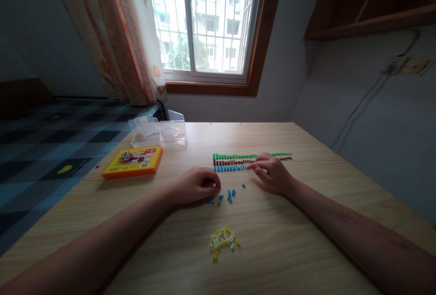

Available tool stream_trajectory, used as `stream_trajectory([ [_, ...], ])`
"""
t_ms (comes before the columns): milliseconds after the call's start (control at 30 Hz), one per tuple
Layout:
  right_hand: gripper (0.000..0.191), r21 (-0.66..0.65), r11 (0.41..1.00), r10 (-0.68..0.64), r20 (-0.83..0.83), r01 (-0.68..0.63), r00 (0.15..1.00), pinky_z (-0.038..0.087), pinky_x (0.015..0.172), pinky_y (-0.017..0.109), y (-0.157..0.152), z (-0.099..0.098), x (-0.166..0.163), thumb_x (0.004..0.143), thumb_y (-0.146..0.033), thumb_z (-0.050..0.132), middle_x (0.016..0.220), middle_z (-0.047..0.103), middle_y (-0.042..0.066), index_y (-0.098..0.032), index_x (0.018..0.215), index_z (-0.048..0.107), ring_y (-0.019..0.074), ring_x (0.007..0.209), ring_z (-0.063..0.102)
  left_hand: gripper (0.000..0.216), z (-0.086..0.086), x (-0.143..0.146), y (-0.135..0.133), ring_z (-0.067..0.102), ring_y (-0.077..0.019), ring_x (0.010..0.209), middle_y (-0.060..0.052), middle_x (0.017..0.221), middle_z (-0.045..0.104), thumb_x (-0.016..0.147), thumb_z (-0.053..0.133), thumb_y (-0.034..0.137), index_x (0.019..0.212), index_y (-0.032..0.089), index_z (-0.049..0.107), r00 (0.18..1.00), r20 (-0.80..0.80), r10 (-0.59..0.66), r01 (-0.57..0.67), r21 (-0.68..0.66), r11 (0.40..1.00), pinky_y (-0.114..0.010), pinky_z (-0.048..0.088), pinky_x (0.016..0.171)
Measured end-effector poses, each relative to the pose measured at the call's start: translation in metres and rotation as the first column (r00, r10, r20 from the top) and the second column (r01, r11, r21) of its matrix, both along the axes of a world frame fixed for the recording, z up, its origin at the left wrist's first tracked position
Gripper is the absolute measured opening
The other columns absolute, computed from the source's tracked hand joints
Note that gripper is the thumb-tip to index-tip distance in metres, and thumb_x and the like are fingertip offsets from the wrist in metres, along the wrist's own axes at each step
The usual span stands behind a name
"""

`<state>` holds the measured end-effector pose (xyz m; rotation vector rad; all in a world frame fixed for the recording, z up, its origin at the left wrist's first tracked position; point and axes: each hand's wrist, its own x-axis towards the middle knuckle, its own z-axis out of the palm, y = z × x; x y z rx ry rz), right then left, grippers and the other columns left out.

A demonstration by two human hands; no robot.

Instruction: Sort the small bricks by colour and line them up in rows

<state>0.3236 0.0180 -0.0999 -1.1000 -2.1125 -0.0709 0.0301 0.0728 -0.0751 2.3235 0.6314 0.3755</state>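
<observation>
My left hand (200,184) rests on the table with its fingers curled and thumb and fingertips together; anything between them is hidden. Just right of it lie loose small blue toy bricks (230,195). My right hand (270,172) is at the right end of a row of blue bricks (228,168), fingertips pinched down against the row's end; what they hold is too small to make out. Behind that run a row of brown bricks (226,162) and a row of green bricks (231,156), both partly covered by my right hand.
Nearer me is a pile of cream and yellow bricks (223,239) on the wooden table (279,249). At the left lie an orange-yellow box (132,161) and, behind it, clear plastic containers (158,132). A bed (68,136) stands left, a window (211,27) ahead.
</observation>
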Motion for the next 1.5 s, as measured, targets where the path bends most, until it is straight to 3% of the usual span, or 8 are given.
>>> stream_trajectory([
  [133, 0.033, 0.023, 0.999, -0.023, 0.033, 0.022, 0.999, 0.046, 0.075, 0.038, 0.000, 0.000, -0.001, 0.099, -0.026, 0.049, 0.080, 0.067, 0.008, -0.020, 0.084, 0.078, 0.0215, 0.079, 0.058, 0.015, -0.002, 0.000, 0.001, 0.052, -0.0111, 0.063, -0.002, 0.074, 0.065, 0.079, 0.061, 0.024, 0.081, 0.014, 0.072, 1.000, 0.008, -0.007, 0.007, -0.014, 1.000, -0.022, 0.038, 0.058],
  [233, 0.030, 0.029, 0.996, -0.081, 0.072, 0.079, 0.994, 0.046, 0.092, 0.045, 0.000, 0.000, -0.002, 0.097, -0.028, 0.051, 0.110, 0.069, 0.011, -0.022, 0.092, 0.080, 0.0265, 0.104, 0.059, 0.015, -0.001, 0.000, 0.000, 0.051, -0.0108, 0.063, -0.002, 0.073, 0.064, 0.079, 0.061, 0.023, 0.081, 0.014, 0.072, 1.000, 0.004, -0.010, 0.010, -0.011, 1.000, -0.022, 0.038, 0.058],
  [333, 0.031, 0.008, 0.991, -0.135, 0.105, 0.135, 0.985, 0.035, 0.110, 0.055, 0.000, -0.002, -0.002, 0.097, -0.030, 0.050, 0.142, 0.056, 0.010, -0.024, 0.101, 0.080, 0.0331, 0.135, 0.043, 0.014, 0.001, 0.001, 0.000, 0.050, -0.0108, 0.062, -0.001, 0.072, 0.063, 0.079, 0.061, 0.023, 0.080, 0.014, 0.072, 1.000, 0.004, -0.012, 0.012, -0.015, 1.000, -0.022, 0.038, 0.057],
  [433, 0.032, -0.025, 0.987, -0.154, 0.118, 0.158, 0.981, 0.025, 0.116, 0.062, 0.001, -0.006, -0.001, 0.098, -0.032, 0.048, 0.156, 0.042, 0.007, -0.027, 0.107, 0.079, 0.0354, 0.147, 0.028, 0.015, 0.002, 0.001, -0.001, 0.050, -0.0109, 0.063, -0.001, 0.071, 0.063, 0.079, 0.062, 0.025, 0.080, 0.014, 0.072, 1.000, 0.006, -0.011, 0.011, -0.020, 1.000, -0.022, 0.038, 0.058],
  [767, 0.026, -0.047, 0.984, -0.161, 0.142, 0.169, 0.977, 0.026, 0.113, 0.068, 0.005, -0.012, -0.002, 0.098, -0.033, 0.054, 0.159, 0.037, 0.005, -0.033, 0.106, 0.079, 0.0361, 0.150, 0.024, 0.020, 0.004, 0.000, -0.003, 0.050, -0.0110, 0.063, -0.001, 0.072, 0.062, 0.084, 0.061, 0.031, 0.081, 0.014, 0.071, 1.000, -0.002, -0.005, 0.005, 0.005, 1.000, -0.022, 0.037, 0.058],
  [1133, 0.030, -0.074, 0.996, 0.052, 0.087, -0.046, 0.995, 0.029, 0.117, 0.061, -0.006, 0.000, 0.008, 0.095, -0.025, 0.053, 0.155, 0.043, 0.001, -0.028, 0.087, 0.082, 0.0319, 0.151, 0.023, 0.021, 0.004, -0.001, -0.002, 0.050, -0.0114, 0.064, -0.002, 0.072, 0.062, 0.085, 0.060, 0.031, 0.082, 0.013, 0.072, 1.000, -0.003, -0.017, 0.017, 0.005, 1.000, -0.023, 0.038, 0.059],
  [1300, 0.029, -0.073, 0.993, 0.094, 0.031, -0.092, 0.995, 0.032, 0.118, 0.058, -0.011, 0.006, 0.002, 0.095, -0.025, 0.053, 0.158, 0.038, -0.003, -0.028, 0.089, 0.082, 0.0315, 0.151, 0.023, 0.020, 0.006, -0.001, -0.004, 0.050, -0.0118, 0.064, -0.002, 0.072, 0.063, 0.084, 0.061, 0.031, 0.081, 0.014, 0.072, 1.000, -0.004, -0.007, 0.007, 0.002, 1.000, -0.023, 0.038, 0.060],
  [1500, 0.028, -0.126, 0.982, 0.151, 0.110, -0.137, 0.982, 0.029, 0.117, 0.062, -0.019, 0.008, -0.009, 0.093, -0.021, 0.055, 0.157, 0.040, -0.002, -0.029, 0.090, 0.082, 0.0325, 0.152, 0.021, 0.020, 0.007, -0.001, -0.004, 0.049, -0.0114, 0.062, -0.001, 0.070, 0.061, 0.084, 0.060, 0.030, 0.081, 0.014, 0.071, 1.000, 0.006, -0.010, 0.010, -0.017, 1.000, -0.023, 0.037, 0.058],
])
